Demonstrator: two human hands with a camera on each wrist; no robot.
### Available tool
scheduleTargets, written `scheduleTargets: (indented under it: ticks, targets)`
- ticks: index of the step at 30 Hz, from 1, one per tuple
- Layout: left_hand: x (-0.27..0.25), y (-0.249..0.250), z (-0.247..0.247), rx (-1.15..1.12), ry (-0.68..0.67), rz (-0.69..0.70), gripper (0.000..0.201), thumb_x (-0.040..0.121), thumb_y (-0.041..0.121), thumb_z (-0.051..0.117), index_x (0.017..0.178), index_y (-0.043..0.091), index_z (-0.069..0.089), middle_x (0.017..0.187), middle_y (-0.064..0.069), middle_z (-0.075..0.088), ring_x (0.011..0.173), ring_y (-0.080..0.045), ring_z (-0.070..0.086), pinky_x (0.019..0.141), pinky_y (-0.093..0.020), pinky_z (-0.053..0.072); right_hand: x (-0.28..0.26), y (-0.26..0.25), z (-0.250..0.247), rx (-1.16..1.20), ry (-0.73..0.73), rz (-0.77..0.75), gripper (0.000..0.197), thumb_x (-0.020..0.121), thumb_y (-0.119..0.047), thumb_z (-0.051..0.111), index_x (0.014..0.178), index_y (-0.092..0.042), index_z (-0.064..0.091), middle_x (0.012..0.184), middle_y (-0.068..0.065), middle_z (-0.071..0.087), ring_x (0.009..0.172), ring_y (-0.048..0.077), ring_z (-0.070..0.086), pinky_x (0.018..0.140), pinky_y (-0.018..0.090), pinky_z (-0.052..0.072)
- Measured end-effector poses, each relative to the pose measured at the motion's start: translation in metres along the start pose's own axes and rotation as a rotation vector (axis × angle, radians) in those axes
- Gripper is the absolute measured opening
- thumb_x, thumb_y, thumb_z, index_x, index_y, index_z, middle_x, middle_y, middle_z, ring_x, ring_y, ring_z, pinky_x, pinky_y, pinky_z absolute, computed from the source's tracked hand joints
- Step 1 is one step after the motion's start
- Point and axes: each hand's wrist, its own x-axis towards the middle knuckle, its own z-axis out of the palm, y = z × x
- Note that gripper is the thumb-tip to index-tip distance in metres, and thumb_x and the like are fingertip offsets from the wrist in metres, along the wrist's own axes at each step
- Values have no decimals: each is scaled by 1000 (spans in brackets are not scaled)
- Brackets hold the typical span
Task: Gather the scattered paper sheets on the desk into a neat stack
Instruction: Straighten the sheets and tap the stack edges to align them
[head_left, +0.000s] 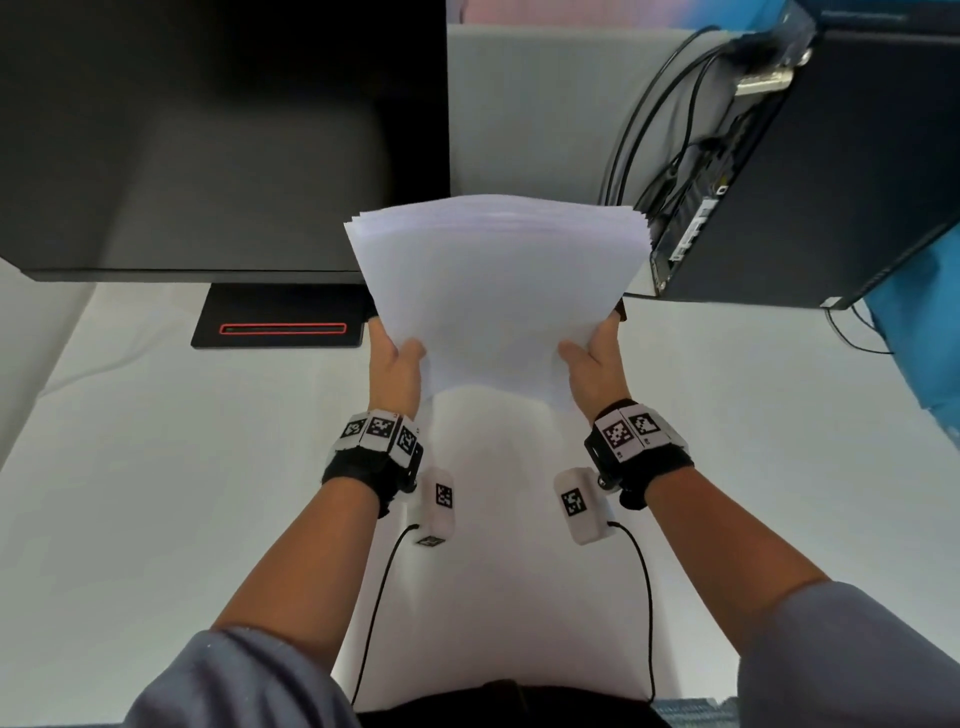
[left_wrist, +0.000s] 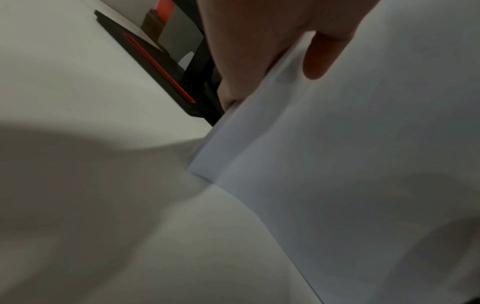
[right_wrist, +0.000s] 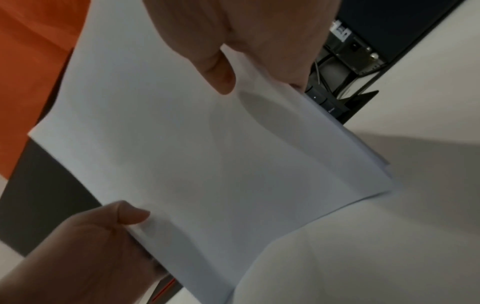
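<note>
- The paper sheets (head_left: 493, 291) are gathered into one bundle, held upright above the desk (head_left: 156, 467) in the middle of the scene, in front of the monitor (head_left: 208, 130) on the left and the computer tower (head_left: 831, 182) on the right.
- The left hand (head_left: 395, 364) grasps the bundle's left edge, thumb on the near face and fingers hidden behind; the left wrist view shows the thumb (left_wrist: 322, 55) pressed on the sheets.
- The right hand (head_left: 597, 369) grasps the right edge the same way, thumb (right_wrist: 221, 72) in front and fingers out of sight behind the paper.
- The bundle's bottom edge looks close to the desk or just touching it; I cannot tell which.
- The far top edge is still fanned, with several sheet corners stepped apart, so the stack is not yet neat.
- Paper like this is probably light, thin and floppy; the bundle bows a little between the hands.
- The sheets slide easily on one another, which helps squaring but lets them slip from a loose hold.
- A good hold is at both side edges, low down, loose enough for tapping the bottom edge on the desk.
- The monitor stand (head_left: 280, 327) lies just to the left, near the left hand.
</note>
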Motion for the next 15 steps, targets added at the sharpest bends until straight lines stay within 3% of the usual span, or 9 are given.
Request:
scheduleTargets:
  ticks: [2,4,5,7,8,11,15]
  targets:
    - [-1,-2,-2,17,-7,-36,51,85,-10,41,133,7,37,115,-2,54,100,-15,53,82,-18,44,2,5,0,7,13,9,65,93,9,40,148,-5,9,132,26,46,107,33,50,96,35,41]
    - [-3,9,-5,23,-12,32,43,82,-4,49,122,8,38,107,0,55,93,-11,56,81,-23,46,7,7,0,5,18,9,61,94,4,42,147,-4,14,124,5,52,104,17,50,99,25,45]
    - [-4,20,-6,32,-21,115,43,79,1,54,118,10,37,104,2,55,90,-5,58,80,-23,48,9,7,-1,3,17,14,59,94,3,43,146,-4,16,122,0,49,109,14,47,100,24,43]
    - [-2,51,-10,118,-27,318,49,75,9,60,117,11,35,99,5,58,82,5,60,74,-15,49,11,8,-3,9,13,13,59,93,3,46,144,-7,21,129,2,47,118,18,47,104,29,38]
    - [0,69,-12,199,-22,426,53,75,14,64,120,9,36,97,4,58,81,3,61,72,-15,48,11,7,-4,17,8,3,60,92,1,48,144,-9,21,135,5,47,123,21,47,108,34,36]
    - [5,128,-18,558,-58,683,65,72,33,69,127,14,40,98,0,59,83,-16,59,75,-28,48,14,7,-6,17,11,-10,58,92,-5,47,144,-10,23,141,5,44,131,25,43,114,42,32]
    - [5,178,6,1380,-251,788,69,69,63,61,126,28,42,111,5,64,97,-26,63,78,-36,48,13,5,-7,28,-3,-16,45,96,1,42,138,-7,29,130,1,46,122,18,45,110,33,34]
